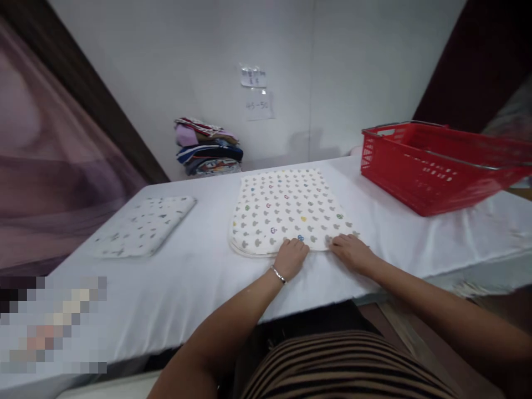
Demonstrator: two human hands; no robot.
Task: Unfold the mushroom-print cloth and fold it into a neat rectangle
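Observation:
A folded white cloth with small grey and coloured prints (285, 208) lies flat on the white-covered table (199, 282) in front of me. Both hands rest on its near edge. My left hand (290, 257), with a thin bracelet at the wrist, has its fingers curled on the hem near the middle. My right hand (351, 250) presses palm-down on the near right corner, fingers pointing left. Whether either hand pinches the fabric or only presses on it is unclear.
A second folded patterned cloth (143, 226) lies at the left of the table. A stack of folded coloured clothes (208, 147) stands at the back by the wall. A red plastic basket (436, 163) sits at the right. Paper notes (255, 91) hang on the wall.

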